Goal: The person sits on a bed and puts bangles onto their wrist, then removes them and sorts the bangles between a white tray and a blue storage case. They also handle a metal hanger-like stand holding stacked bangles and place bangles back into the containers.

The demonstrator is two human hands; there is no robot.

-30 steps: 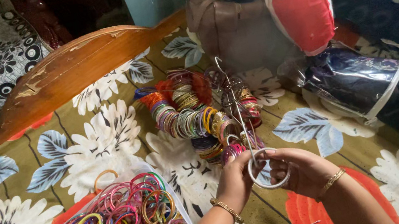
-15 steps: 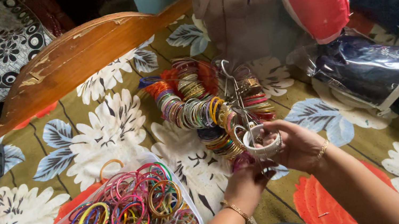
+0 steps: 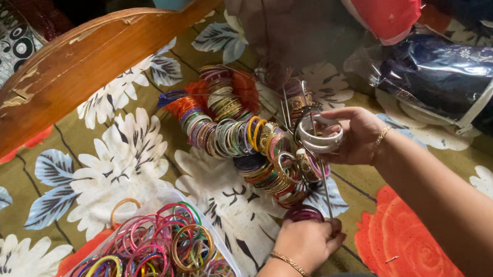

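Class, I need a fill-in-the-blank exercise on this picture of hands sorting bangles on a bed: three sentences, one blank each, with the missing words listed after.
1. The right hand holds a small stack of ____ bangles.
2. The left hand grips the lower end of a thin ____.
3. The clear container at lower left is full of loose ____.

Missing words: white; string; bangles

Silver bangles [image 3: 319, 135] in right hand [image 3: 356, 135], left hand [image 3: 307, 242] on string [image 3: 325, 192].
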